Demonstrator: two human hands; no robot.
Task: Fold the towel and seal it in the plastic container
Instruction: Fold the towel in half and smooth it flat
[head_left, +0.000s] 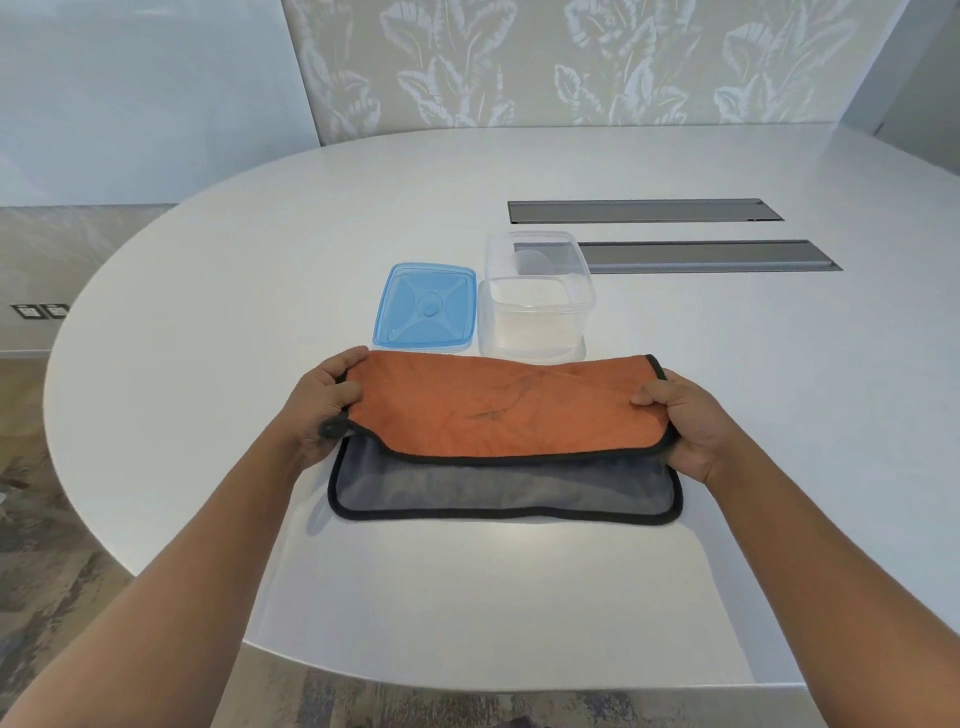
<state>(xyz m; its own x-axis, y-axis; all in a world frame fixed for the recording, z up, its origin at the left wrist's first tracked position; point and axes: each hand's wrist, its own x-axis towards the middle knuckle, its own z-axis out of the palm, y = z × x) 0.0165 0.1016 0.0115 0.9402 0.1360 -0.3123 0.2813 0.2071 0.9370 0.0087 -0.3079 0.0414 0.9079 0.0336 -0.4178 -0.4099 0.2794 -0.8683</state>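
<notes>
The towel (498, 410) lies on the white table, orange on one face, grey on the other, with a black hem. Its far half is folded toward me, so the orange flap covers most of the grey layer. My left hand (324, 405) pinches the flap's left edge. On the opposite side, my right hand (685, 421) grips the flap's right edge. Just behind the towel stands the clear plastic container (537, 312), open and empty. The blue lid (426, 309) lies flat to the left of the container.
The round white table (208, 291) has two grey cable hatches (644, 210) behind and to the right of the container. A patterned wall panel stands behind the table. Wall sockets (40, 310) sit low at the far left.
</notes>
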